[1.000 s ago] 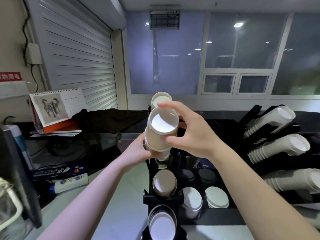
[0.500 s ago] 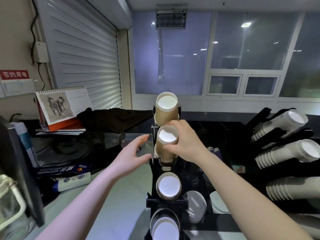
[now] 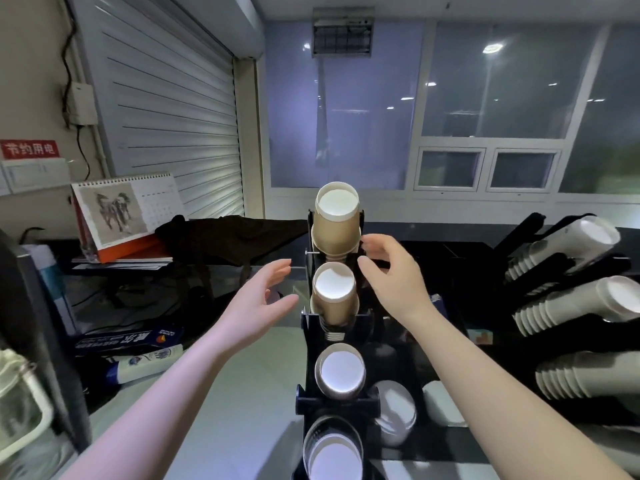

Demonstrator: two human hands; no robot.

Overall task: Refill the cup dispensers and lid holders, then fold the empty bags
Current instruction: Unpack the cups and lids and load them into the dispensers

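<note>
A black tiered cup dispenser (image 3: 308, 323) stands in the middle, with brown paper cup stacks poking out bottom-first. The top stack (image 3: 336, 220) and the second stack (image 3: 334, 292) sit in their slots; two lower stacks (image 3: 341, 372) are below them. My left hand (image 3: 258, 299) hovers open just left of the second stack, apart from it. My right hand (image 3: 389, 275) is open to the right of that stack, fingers spread near the rack's edge, holding nothing. White lids (image 3: 394, 410) lie in the holder beside the lower slots.
A second black rack on the right holds slanted stacks of white cups (image 3: 568, 303). On the left are a desk calendar (image 3: 124, 209), a dark cloth (image 3: 225, 237), a blue box (image 3: 128, 339), a tube and a white basket (image 3: 20, 407) at the counter edge.
The brown cup stack held in both hands went into the second slot. My left hand let go first, then my right released it and drew back slightly to the right.
</note>
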